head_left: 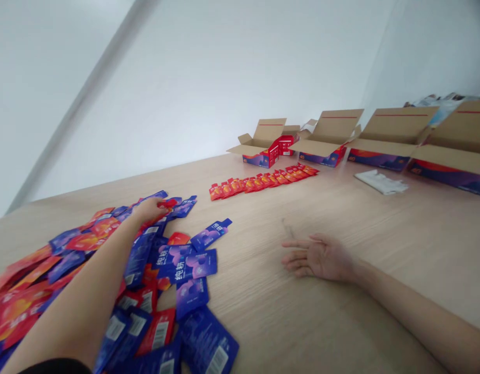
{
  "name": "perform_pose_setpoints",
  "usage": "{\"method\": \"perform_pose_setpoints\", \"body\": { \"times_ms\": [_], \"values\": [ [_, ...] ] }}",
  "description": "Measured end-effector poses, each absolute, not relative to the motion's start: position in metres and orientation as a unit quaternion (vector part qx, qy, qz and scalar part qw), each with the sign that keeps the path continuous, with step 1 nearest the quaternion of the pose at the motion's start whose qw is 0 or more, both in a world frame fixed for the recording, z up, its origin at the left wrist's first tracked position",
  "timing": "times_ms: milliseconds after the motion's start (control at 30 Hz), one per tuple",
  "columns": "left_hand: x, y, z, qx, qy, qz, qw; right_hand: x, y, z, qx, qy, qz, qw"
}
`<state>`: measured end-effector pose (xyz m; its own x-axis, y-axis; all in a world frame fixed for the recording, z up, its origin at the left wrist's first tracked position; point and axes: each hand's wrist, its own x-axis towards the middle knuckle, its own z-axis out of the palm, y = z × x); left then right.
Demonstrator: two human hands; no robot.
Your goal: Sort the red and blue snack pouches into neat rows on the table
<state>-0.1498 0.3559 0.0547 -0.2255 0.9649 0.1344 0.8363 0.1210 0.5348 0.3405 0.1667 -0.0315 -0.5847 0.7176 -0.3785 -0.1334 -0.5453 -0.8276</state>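
Observation:
My left hand reaches across a pile of red and blue sachets, its fingers closed on a red sachet at the pile's far side. Part of that sachet is hidden by the fingers. Around the hand lie loose blue sachets and red sachets, some with barcodes facing up. My right hand rests palm upward over the bare wood to the right, fingers stretched out and holding nothing. Farther back, a row of overlapping red sachets runs across the table.
Several open cardboard boxes stand along the back right, including a small box and a larger box. A folded white item lies in front of them. The wooden table meets a pale wall behind.

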Motion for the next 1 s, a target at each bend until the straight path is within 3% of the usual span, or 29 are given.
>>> {"method": "perform_pose_setpoints", "body": {
  "times_ms": [200, 533, 667, 1000],
  "values": [
    [-0.097, 0.314, 0.094, 0.666, 0.678, 0.285, 0.128, 0.335, 0.164, -0.034, -0.295, -0.393, 0.816, 0.305],
    [0.098, 0.196, 0.038, 0.671, 0.473, 0.379, 0.426, 0.282, 0.134, -0.034, -0.305, -0.526, 0.693, 0.387],
    [0.119, 0.183, 0.037, 0.646, 0.445, 0.392, 0.481, 0.28, 0.128, -0.026, -0.343, -0.496, 0.67, 0.433],
    [0.121, 0.151, 0.021, 0.563, 0.418, 0.35, 0.621, 0.289, 0.128, -0.024, -0.353, -0.458, 0.688, 0.439]
  ]
}}
